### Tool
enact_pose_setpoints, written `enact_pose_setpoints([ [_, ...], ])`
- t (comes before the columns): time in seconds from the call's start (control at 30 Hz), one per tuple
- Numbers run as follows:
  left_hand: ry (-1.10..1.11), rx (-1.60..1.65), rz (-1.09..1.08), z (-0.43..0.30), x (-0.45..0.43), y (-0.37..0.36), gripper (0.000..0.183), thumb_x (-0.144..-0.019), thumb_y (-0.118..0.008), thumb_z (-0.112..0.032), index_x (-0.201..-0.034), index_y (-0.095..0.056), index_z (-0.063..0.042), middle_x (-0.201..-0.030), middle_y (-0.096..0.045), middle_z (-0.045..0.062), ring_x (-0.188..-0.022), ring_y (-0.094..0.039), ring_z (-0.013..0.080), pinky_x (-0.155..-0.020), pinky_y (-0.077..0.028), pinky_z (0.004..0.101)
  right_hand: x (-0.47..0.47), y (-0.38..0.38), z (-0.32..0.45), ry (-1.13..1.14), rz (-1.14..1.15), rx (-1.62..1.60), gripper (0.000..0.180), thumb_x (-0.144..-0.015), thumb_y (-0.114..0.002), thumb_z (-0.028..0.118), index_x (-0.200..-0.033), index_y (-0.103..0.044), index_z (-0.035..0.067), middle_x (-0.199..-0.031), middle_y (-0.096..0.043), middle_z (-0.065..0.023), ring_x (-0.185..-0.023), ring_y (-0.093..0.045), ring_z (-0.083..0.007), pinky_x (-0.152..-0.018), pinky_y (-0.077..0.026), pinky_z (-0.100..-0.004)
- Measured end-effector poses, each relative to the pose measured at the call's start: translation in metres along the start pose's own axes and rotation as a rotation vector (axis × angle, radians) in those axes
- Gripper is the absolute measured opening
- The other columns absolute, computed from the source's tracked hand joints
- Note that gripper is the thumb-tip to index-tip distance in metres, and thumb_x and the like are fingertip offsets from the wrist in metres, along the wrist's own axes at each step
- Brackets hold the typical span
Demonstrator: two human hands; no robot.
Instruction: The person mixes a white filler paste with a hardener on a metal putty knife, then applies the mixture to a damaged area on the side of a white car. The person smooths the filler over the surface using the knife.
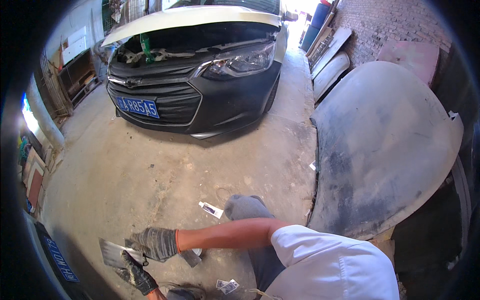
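My left hand (135,273), in a dirty dark work glove, grips a flat metal filler spreader (115,255) at the lower left. Reaching across from the right, my right hand (155,243) wears a grey striped glove with an orange cuff. It is closed around something at the spreader's edge, probably another blade; its fingers hide most of it. Below my right wrist, a dark flat plate (192,258) lies over the rim of a round tin (198,251), mostly hidden by the forearm. A white tube (211,209) lies on the floor beyond my forearm.
A car with its bonnet raised (191,17) and a dark front bumper (236,97) stands ahead. A large, patchy grey car bonnet panel (382,150) is at the right. Small printed cards (227,286) lie near my feet. Another car's edge (48,258) shows at the lower left.
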State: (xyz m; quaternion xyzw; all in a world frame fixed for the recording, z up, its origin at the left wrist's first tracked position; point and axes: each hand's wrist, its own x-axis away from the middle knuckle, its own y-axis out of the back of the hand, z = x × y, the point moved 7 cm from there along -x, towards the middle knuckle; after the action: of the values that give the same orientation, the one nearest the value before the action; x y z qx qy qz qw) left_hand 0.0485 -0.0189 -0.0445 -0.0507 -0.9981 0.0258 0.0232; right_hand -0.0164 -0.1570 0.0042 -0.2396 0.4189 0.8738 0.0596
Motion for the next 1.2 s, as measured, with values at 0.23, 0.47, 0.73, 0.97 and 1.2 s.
enact_pose_setpoints([
  [0.23,-0.115,-0.039,-0.093,-0.021,0.008,-0.005,0.044,-0.090,-0.060,-0.027,-0.119,-0.051,0.004,-0.108,-0.057,0.009,-0.086,-0.057,0.0138,-0.076,-0.049,0.0268,0.004,-0.002,0.009,-0.128,0.243,-0.224,0.058,-0.078,-0.051,0.022,-0.128,-0.041,-0.005,-0.118,-0.051,-0.0284,-0.100,-0.057,-0.0362,-0.078,-0.048,-0.0409],
  [0.47,-0.085,0.038,-0.037,-0.010,0.012,-0.012,0.041,-0.089,-0.062,-0.021,-0.121,-0.050,0.001,-0.114,-0.056,0.009,-0.096,-0.055,0.0160,-0.081,-0.047,0.0311,-0.002,0.031,0.011,0.079,-0.165,0.228,0.059,-0.078,-0.052,0.028,-0.126,-0.043,-0.004,-0.114,-0.051,-0.0272,-0.081,-0.061,-0.0348,-0.068,-0.049,-0.0405],
  [0.73,0.155,0.103,0.093,0.007,0.001,-0.004,0.038,-0.090,-0.061,-0.022,-0.120,-0.053,0.001,-0.108,-0.057,0.007,-0.090,-0.055,0.0132,-0.076,-0.047,0.0285,0.009,0.011,0.016,-0.060,0.190,-0.048,0.036,-0.077,-0.055,0.021,-0.099,-0.056,-0.007,-0.080,-0.061,-0.0259,-0.070,-0.061,-0.0392,-0.064,-0.047,-0.0459],
  [0.97,0.022,0.070,-0.048,-0.008,0.006,-0.008,0.032,-0.089,-0.060,-0.022,-0.112,-0.059,0.000,-0.111,-0.058,0.005,-0.091,-0.055,0.0133,-0.078,-0.047,0.0305,-0.001,0.006,0.001,0.027,0.460,-0.014,0.036,-0.077,-0.051,0.023,-0.100,-0.057,-0.005,-0.085,-0.063,-0.0269,-0.073,-0.063,-0.0381,-0.065,-0.049,-0.0460],
  [1.2,0.244,0.174,-0.055,0.035,-0.022,0.012,0.031,-0.084,-0.062,-0.022,-0.113,-0.062,-0.011,-0.113,-0.060,0.004,-0.086,-0.054,0.0139,-0.068,-0.042,0.0258,0.001,0.035,-0.002,0.016,-0.173,0.160,0.037,-0.083,-0.050,0.022,-0.110,-0.054,-0.003,-0.106,-0.057,-0.0221,-0.077,-0.061,-0.0332,-0.062,-0.050,-0.0391],
])
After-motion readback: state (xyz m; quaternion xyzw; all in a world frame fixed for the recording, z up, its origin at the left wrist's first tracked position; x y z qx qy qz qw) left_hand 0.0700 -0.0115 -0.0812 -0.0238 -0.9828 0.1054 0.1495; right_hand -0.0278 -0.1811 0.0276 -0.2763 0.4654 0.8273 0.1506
